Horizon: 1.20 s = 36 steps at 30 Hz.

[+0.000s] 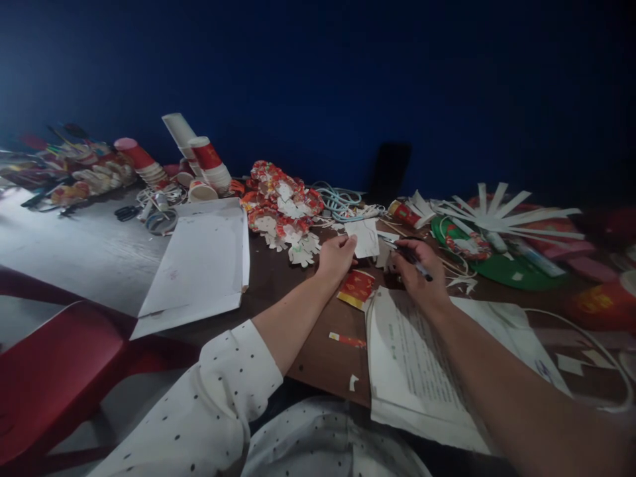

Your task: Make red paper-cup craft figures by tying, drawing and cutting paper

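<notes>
My left hand (338,257) pinches the lower left edge of a small white paper piece (365,238) with faint lines on it. To the right of that paper, my right hand (422,268) is closed around a slim black-and-silver pen (416,260), its silver end pointing left toward the paper. Below the hands lies a red and yellow piece cut from a paper cup (356,289). A pile of red and white cut-paper flowers (283,205) sits just beyond my left hand. Under my right forearm is an open printed book (412,358).
A white flat box (199,258) lies to the left, with stacked paper cups (211,165) behind it. Off to the right, a cup cut into white strips (501,212) rests near a green disc (521,271). A red chair (59,377) stands at lower left; paper scraps litter the brown table (318,361).
</notes>
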Each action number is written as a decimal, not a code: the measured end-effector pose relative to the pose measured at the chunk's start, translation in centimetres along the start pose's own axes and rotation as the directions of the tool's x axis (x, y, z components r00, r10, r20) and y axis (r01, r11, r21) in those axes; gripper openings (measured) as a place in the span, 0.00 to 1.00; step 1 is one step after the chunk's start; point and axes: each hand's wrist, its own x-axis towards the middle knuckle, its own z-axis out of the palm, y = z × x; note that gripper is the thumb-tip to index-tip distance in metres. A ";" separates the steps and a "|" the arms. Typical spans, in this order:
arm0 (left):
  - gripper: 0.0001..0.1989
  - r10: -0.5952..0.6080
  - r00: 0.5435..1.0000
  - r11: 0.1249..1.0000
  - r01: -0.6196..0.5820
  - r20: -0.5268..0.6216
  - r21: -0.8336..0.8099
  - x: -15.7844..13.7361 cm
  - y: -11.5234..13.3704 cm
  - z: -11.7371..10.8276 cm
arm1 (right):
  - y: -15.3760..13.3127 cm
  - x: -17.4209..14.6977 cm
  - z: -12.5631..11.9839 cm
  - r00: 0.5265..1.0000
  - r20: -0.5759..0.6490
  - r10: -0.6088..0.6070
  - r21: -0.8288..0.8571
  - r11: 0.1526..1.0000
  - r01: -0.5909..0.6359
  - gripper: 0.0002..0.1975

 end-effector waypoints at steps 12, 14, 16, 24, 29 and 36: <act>0.15 0.039 0.999 0.999 -0.039 0.017 0.026 -0.1 -0.1 -0.1 | 0.7 0.0 0.0 0.998 0.022 -0.061 -0.006 0.998 0.062 0.18; 0.15 0.042 0.999 0.999 -0.043 0.015 0.033 -0.1 0.0 -0.1 | 0.8 0.0 -0.1 0.996 0.026 -0.087 -0.017 0.996 0.088 0.19; 0.15 0.044 0.999 0.997 -0.044 0.010 0.056 -0.1 0.0 -0.1 | 0.7 0.0 -0.1 0.994 0.025 -0.107 -0.037 0.993 0.108 0.19; 0.15 0.036 0.999 0.994 -0.036 0.007 0.099 -0.5 0.5 -0.1 | 0.4 0.0 -0.1 0.986 -0.005 -0.168 -0.106 0.980 0.167 0.23; 0.15 0.021 1.000 0.996 -0.021 -0.002 0.083 -0.6 0.8 -0.2 | 0.4 0.2 -0.4 0.976 0.024 -0.216 -0.275 0.937 0.214 0.23; 0.15 0.035 0.999 0.997 -0.036 0.015 0.066 -0.3 0.3 -0.1 | 0.3 -0.2 -0.2 0.972 0.199 -0.124 -0.548 0.808 0.215 0.24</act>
